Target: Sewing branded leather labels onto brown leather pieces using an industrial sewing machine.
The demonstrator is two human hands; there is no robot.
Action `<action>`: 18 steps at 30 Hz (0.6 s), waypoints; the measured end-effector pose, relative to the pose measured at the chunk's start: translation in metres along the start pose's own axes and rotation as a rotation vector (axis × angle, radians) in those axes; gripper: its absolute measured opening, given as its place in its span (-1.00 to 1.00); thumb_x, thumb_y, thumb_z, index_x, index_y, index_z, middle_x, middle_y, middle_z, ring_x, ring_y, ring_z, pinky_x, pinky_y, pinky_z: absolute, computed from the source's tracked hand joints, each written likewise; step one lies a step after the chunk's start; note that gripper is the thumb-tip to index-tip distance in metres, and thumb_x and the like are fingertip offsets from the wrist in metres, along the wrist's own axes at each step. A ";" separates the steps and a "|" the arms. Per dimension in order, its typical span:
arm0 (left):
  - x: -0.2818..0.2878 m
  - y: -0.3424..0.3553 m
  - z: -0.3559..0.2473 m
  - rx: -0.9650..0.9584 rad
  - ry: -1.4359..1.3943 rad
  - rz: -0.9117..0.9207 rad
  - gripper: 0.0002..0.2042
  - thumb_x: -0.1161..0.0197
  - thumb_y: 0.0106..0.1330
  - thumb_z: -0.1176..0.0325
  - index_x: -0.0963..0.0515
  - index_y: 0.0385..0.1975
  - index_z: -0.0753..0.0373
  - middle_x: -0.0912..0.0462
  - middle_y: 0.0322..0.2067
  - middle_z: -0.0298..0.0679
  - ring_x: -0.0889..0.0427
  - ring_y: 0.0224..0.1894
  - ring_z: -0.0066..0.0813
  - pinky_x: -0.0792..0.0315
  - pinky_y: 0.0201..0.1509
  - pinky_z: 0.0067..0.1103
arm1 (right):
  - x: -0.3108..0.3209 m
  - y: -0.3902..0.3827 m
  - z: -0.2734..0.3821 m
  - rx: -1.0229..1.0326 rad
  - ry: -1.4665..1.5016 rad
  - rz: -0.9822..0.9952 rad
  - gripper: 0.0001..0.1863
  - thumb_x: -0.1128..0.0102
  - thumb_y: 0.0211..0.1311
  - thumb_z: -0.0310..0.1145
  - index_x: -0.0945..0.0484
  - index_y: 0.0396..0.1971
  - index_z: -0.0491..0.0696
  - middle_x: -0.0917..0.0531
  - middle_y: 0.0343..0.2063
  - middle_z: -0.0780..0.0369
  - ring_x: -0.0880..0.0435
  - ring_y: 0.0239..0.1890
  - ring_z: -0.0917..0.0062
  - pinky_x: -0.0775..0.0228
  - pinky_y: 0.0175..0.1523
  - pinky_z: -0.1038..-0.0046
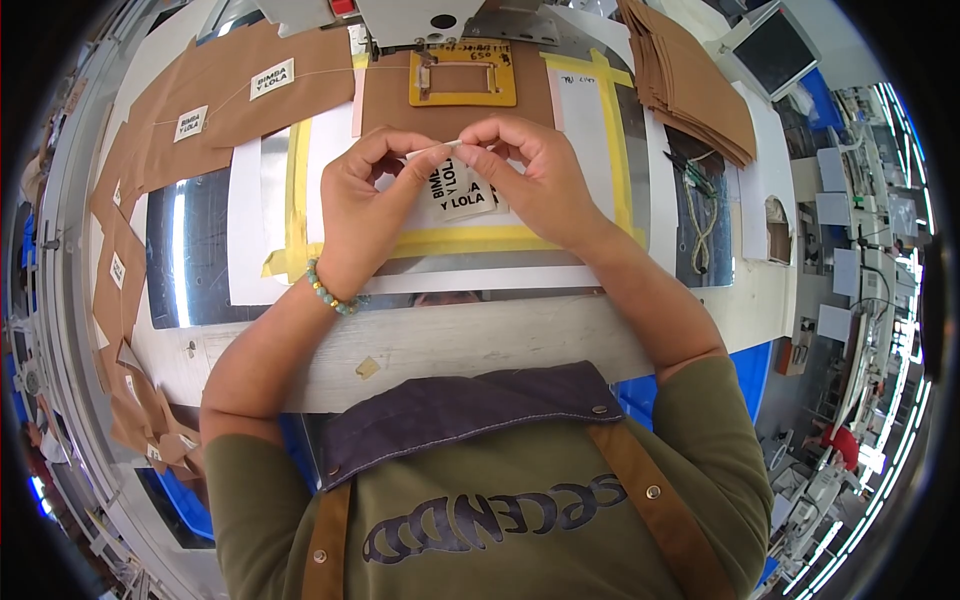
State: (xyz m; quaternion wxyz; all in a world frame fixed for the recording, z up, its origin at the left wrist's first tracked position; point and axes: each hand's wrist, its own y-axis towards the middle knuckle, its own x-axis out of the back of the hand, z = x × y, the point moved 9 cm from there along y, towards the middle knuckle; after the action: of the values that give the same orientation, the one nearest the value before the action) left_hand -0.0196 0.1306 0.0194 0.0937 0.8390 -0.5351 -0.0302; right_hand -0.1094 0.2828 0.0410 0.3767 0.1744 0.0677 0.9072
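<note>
- A small white fabric label (458, 190) with black lettering is held just above the worktable, over a pale panel framed with yellow tape (470, 241).
- The left hand (365, 205) comes in from the lower left with wrist bent; its thumb and forefinger pinch the label's upper left edge, and the other fingers curl behind it.
- The right hand (535, 175) mirrors it from the right, thumb and forefinger pinching the top edge beside the left fingertips, remaining fingers arched and loosely bunched.
- A beaded bracelet (328, 290) circles the left wrist.
- Just beyond the hands lies a brown leather piece (385, 100) under a yellow rectangular template (463, 75), beneath the sewing machine head (420, 20).
- To the left, brown leather pieces carrying white labels (271, 78) are spread out; at upper right sits a stack of brown pieces (690, 80).
- A coiled cord (700, 215) lies at the right on the table.
</note>
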 end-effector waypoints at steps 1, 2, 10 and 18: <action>0.001 0.000 0.000 -0.006 -0.003 -0.011 -0.87 -0.52 0.44 0.38 -0.82 -0.19 0.32 -0.77 -0.32 -0.43 -0.58 -0.33 -0.76 -0.50 -0.18 -0.72 | 0.000 0.000 0.001 0.002 0.000 0.001 -0.82 -0.40 0.51 -0.34 -0.77 -0.14 -0.16 -0.81 -0.30 0.30 -0.64 -0.32 0.67 -0.53 -0.17 0.52; 0.002 0.000 0.000 -0.008 -0.002 -0.013 -0.87 -0.52 0.44 0.38 -0.82 -0.19 0.32 -0.77 -0.32 -0.43 -0.58 -0.33 -0.76 -0.50 -0.18 -0.72 | 0.001 0.000 -0.002 -0.036 0.037 -0.008 -0.82 -0.39 0.53 -0.34 -0.76 -0.13 -0.16 -0.79 -0.31 0.33 -0.63 -0.31 0.69 -0.53 -0.18 0.54; 0.005 0.000 0.005 0.045 -0.107 -0.044 -0.87 -0.53 0.44 0.40 -0.81 -0.19 0.34 -0.79 -0.31 -0.41 -0.62 -0.31 -0.76 -0.52 -0.17 -0.72 | 0.002 0.000 -0.014 -0.119 0.135 0.005 -0.84 -0.37 0.55 -0.35 -0.73 -0.09 -0.13 -0.74 -0.31 0.38 -0.61 -0.30 0.74 -0.50 -0.19 0.62; 0.002 -0.001 0.004 0.029 -0.082 0.037 -0.88 -0.49 0.48 0.38 -0.82 -0.20 0.31 -0.78 -0.30 -0.41 -0.63 -0.28 -0.73 -0.52 -0.13 -0.70 | -0.002 0.002 -0.006 -0.112 0.047 0.081 -0.84 -0.38 0.56 -0.39 -0.73 -0.06 -0.17 -0.76 -0.23 0.34 -0.66 -0.18 0.76 -0.52 -0.05 0.62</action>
State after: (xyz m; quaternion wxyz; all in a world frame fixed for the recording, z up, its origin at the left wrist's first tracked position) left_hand -0.0184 0.1292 0.0157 0.0599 0.8284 -0.5543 -0.0550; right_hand -0.1115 0.2806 0.0357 0.3472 0.1344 0.0187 0.9279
